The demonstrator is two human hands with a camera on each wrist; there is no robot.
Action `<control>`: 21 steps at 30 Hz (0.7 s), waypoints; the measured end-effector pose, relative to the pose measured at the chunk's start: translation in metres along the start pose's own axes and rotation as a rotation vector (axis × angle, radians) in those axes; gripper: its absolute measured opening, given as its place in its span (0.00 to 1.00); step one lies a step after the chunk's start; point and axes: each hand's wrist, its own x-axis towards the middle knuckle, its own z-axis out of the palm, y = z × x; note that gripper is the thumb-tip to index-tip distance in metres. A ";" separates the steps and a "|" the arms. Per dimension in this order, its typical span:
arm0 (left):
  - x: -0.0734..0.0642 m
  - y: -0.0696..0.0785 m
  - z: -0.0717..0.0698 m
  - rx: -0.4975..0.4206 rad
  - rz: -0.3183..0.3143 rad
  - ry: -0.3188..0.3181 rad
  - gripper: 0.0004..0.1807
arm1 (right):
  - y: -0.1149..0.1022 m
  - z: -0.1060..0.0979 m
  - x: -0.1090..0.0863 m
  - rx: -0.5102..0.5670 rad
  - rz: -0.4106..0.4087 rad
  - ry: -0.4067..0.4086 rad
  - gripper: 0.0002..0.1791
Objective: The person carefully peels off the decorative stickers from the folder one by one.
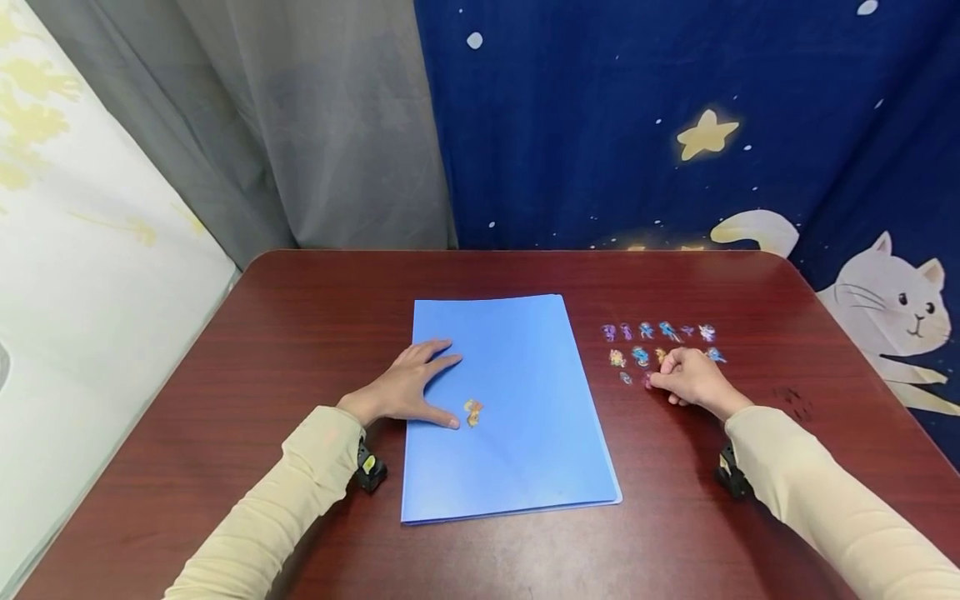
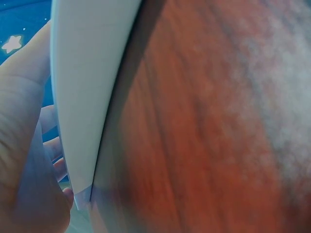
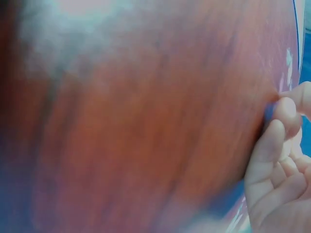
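Note:
My left hand [image 1: 411, 385] rests spread on the left side of a blue folder [image 1: 517, 358], thumb beside a small orange-gold sticker [image 1: 473, 412] on the cover. The left wrist view catches the folder's pale edge [image 2: 92, 97] next to the hand. Right of the folder, my right hand [image 1: 692, 379] pinches a small pink sticker [image 1: 647, 380] at the tabletop between thumb and forefinger, its other fingers curled. In the right wrist view those fingertips [image 3: 286, 107] are right at the table surface. Part of the sticker group lies hidden under this hand.
Several small colourful character stickers [image 1: 647, 331] lie in rows on the dark red wooden table [image 1: 322, 317]. A dark smudge-like patch [image 1: 793, 403] shows to the right of the right wrist. Curtains [image 1: 570, 125] hang behind the far table edge.

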 end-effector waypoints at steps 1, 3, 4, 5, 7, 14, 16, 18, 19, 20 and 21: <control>0.000 0.000 0.000 0.002 0.000 -0.001 0.53 | 0.001 0.001 0.000 0.008 -0.015 0.013 0.13; 0.000 0.000 0.000 0.006 0.001 -0.002 0.53 | 0.003 0.003 -0.001 0.012 -0.055 0.045 0.12; 0.000 -0.001 0.001 0.007 0.002 -0.002 0.53 | 0.003 0.004 -0.001 0.006 -0.074 0.057 0.11; 0.000 -0.001 0.001 0.009 0.003 -0.001 0.53 | 0.003 0.005 -0.001 -0.003 -0.095 0.066 0.10; 0.000 -0.001 0.001 0.010 0.004 0.003 0.53 | 0.003 0.005 -0.002 -0.013 -0.126 0.074 0.08; 0.000 0.001 0.001 0.007 -0.001 -0.002 0.53 | 0.005 0.004 -0.004 -0.001 -0.167 0.044 0.06; 0.000 0.001 0.000 0.008 0.001 0.000 0.53 | 0.006 0.004 -0.005 0.009 -0.181 0.034 0.07; -0.001 0.001 0.000 0.009 0.005 0.005 0.53 | 0.008 0.003 -0.005 0.020 -0.195 0.026 0.08; -0.001 0.001 0.000 0.010 0.007 0.007 0.53 | 0.008 0.003 -0.005 0.030 -0.203 0.021 0.08; -0.001 0.001 0.000 0.011 0.010 0.009 0.53 | 0.009 0.003 -0.005 0.039 -0.210 0.016 0.09; -0.001 0.000 0.000 0.012 0.012 0.011 0.53 | 0.010 0.002 -0.005 0.052 -0.215 0.009 0.09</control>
